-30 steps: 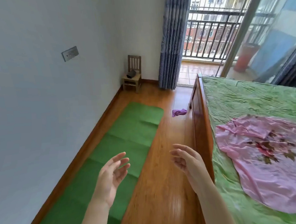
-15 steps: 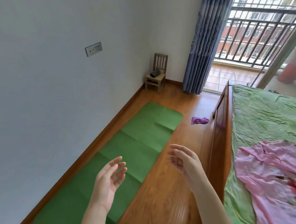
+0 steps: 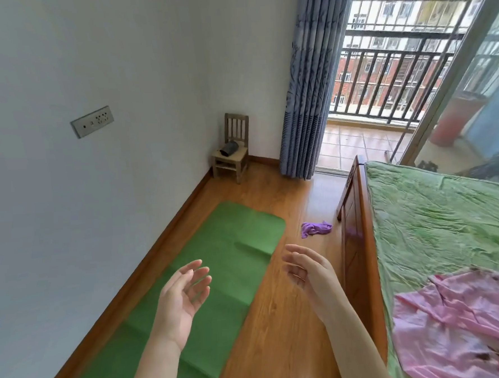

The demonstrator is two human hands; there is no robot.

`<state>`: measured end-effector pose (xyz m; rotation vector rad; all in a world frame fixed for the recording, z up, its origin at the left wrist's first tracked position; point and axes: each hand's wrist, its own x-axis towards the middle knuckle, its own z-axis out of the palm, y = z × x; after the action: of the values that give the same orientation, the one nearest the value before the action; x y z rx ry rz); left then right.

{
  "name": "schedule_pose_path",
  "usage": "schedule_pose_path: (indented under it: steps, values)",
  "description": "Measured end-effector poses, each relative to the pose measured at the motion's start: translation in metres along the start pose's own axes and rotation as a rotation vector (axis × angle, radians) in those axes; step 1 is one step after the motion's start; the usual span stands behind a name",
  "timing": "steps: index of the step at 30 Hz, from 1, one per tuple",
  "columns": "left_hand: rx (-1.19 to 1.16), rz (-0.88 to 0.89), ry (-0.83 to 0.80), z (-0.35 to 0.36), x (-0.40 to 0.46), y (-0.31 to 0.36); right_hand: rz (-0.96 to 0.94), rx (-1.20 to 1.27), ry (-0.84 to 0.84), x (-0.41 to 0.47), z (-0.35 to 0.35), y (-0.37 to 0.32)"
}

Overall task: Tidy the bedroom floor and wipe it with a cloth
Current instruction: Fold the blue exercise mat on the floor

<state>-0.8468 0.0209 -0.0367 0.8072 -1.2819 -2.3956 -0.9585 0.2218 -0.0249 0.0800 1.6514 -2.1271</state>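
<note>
- Hovering apart over the floor, the left hand [image 3: 183, 295] and right hand [image 3: 309, 273] hold nothing, fingers loose.
- Purple cloth [image 3: 315, 228] lies crumpled on the wooden floor [image 3: 283, 333], between the green mat [image 3: 218, 263] and the bed frame [image 3: 359, 255].
- Wiping looks unstarted; the mat is still unrolled.

wood floor [image 3: 283, 327], green mat [image 3: 218, 266], purple cloth [image 3: 315, 228]

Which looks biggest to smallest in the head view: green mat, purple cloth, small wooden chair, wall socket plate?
1. green mat, by far the largest.
2. small wooden chair, though it stands farther off.
3. and 4. purple cloth and wall socket plate look about alike; no ranking.
</note>
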Motion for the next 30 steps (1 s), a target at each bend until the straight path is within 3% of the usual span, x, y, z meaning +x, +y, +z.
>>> schedule_pose_path:
  steps: [8, 14, 30]
  values:
    - [0.061, -0.021, -0.085, 0.082, 0.118, 0.021, -0.036, 0.061, 0.079, 0.113, -0.013, -0.051]
    - [0.069, -0.066, -0.063, 0.122, 0.187, 0.019, 0.009, 0.095, 0.141, 0.18, -0.038, -0.071]
    - [-0.042, -0.024, 0.15, 0.27, 0.342, -0.016, 0.09, -0.033, -0.02, 0.419, -0.109, -0.173]
